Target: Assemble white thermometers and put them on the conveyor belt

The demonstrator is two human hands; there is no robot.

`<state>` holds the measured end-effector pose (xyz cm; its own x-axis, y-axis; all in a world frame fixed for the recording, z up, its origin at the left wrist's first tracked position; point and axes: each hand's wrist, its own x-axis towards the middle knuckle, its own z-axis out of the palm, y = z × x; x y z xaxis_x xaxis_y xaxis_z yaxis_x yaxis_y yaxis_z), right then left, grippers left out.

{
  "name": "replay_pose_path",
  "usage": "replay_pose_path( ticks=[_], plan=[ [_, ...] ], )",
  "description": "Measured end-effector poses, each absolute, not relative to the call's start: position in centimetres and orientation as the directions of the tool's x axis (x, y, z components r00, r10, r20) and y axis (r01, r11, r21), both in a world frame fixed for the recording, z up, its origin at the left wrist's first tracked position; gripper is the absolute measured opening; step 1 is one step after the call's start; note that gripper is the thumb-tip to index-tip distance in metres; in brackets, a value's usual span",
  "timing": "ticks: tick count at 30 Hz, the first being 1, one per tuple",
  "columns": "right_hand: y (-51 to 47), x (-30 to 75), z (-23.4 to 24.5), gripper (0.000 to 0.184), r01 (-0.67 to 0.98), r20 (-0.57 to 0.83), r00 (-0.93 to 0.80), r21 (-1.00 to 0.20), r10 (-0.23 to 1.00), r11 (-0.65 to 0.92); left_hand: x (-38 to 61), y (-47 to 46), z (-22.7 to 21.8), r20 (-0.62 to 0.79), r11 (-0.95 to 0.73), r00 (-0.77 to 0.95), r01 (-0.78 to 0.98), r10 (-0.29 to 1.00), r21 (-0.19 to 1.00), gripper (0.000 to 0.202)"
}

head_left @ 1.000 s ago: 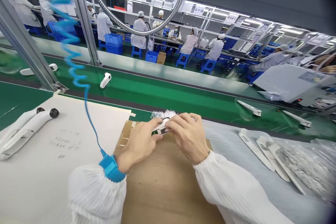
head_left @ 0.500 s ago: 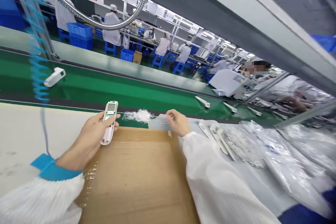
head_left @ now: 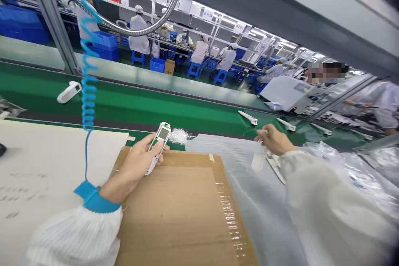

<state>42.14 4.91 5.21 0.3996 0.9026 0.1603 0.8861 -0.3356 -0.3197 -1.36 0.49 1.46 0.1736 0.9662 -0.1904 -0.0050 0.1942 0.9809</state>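
Observation:
My left hand [head_left: 134, 164] is closed around a white handheld device [head_left: 163, 134] with a small grey screen and green circuit board showing. It holds the device tilted above the far edge of a cardboard box [head_left: 183, 212]. My right hand [head_left: 276, 139] is out to the right with thumb and fingers pinched together. A faint, translucent piece [head_left: 258, 161] shows just below those fingertips; blur hides whether they grip it. White casing parts [head_left: 276, 169] lie under my right hand, partly covered by it. Crumpled clear film [head_left: 180, 135] lies just beyond the device.
A green conveyor belt [head_left: 149, 104] crosses behind the bench, carrying white devices such as one at left [head_left: 69, 92]. A blue coiled cord [head_left: 89, 91] runs to my left wristband. Clear plastic bags [head_left: 352, 170] lie at right. Several people sit at benches beyond.
My right hand has moved right, from beside the box's far corner to over the white parts. The view has shifted; my left hand still holds the device, now tilted more.

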Motion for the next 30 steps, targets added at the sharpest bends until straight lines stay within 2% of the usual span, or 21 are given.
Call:
replay_pose_path(
  ticks=[3,5,6,10,12,14,19,23,26,28,30],
  plan=[
    [4.8,38.1,6.7,0.023,0.775,0.085,0.329,-0.594,0.941,-0.217,-1.1,0.5,1.3,-0.164,0.150,0.126,0.113,0.978,0.982,0.045],
    [4.3,33.6,6.7,0.031,0.576,0.033,0.221,-0.811,0.975,-0.103,-1.0,0.6,0.9,-0.093,0.076,0.106,0.153,0.990,0.985,0.044],
    [4.0,31.0,6.4,0.035,0.465,0.002,0.146,-0.883,0.989,-0.067,-1.0,0.6,0.7,-0.050,0.031,0.101,0.178,0.994,0.983,0.044],
    [2.6,21.5,3.8,0.038,0.196,-0.065,-0.205,-0.980,0.977,-0.024,-1.0,0.3,0.1,0.119,-0.151,0.133,0.265,0.984,0.952,0.041],
    [2.0,18.4,2.1,0.039,0.068,-0.022,-0.309,-0.998,0.951,-0.001,-1.0,0.1,0.0,0.175,-0.220,0.174,0.291,0.969,0.931,0.037],
    [1.5,16.7,0.5,0.044,-0.054,0.041,-0.328,-0.998,0.944,0.025,-1.1,0.1,-0.1,0.201,-0.253,0.188,0.320,0.961,0.913,0.034],
    [1.2,16.0,-2.4,0.044,-0.199,0.138,-0.207,-0.975,0.969,0.096,-1.3,0.4,-0.5,0.200,-0.260,0.200,0.348,0.959,0.901,0.033],
    [1.2,16.2,-2.8,0.043,-0.311,0.132,-0.125,-0.946,0.983,0.088,-0.4,0.0,-0.8,0.205,-0.286,0.266,0.319,0.942,0.904,0.039],
    [0.9,15.8,-2.1,0.046,-0.447,-0.030,-0.082,-0.892,0.996,-0.064,0.8,-0.9,-0.8,0.202,-0.314,0.276,0.462,0.940,0.829,0.047],
    [0.7,15.3,-1.5,0.059,-0.575,-0.206,-0.042,-0.795,0.978,-0.192,1.6,-1.5,-0.7,0.163,-0.329,0.314,0.603,0.935,0.726,0.052],
    [0.6,14.9,-0.8,0.065,-0.672,-0.339,-0.004,-0.696,0.941,-0.254,2.1,-2.0,-0.5,0.120,-0.353,0.354,0.722,0.927,0.595,0.050]
  ],
)
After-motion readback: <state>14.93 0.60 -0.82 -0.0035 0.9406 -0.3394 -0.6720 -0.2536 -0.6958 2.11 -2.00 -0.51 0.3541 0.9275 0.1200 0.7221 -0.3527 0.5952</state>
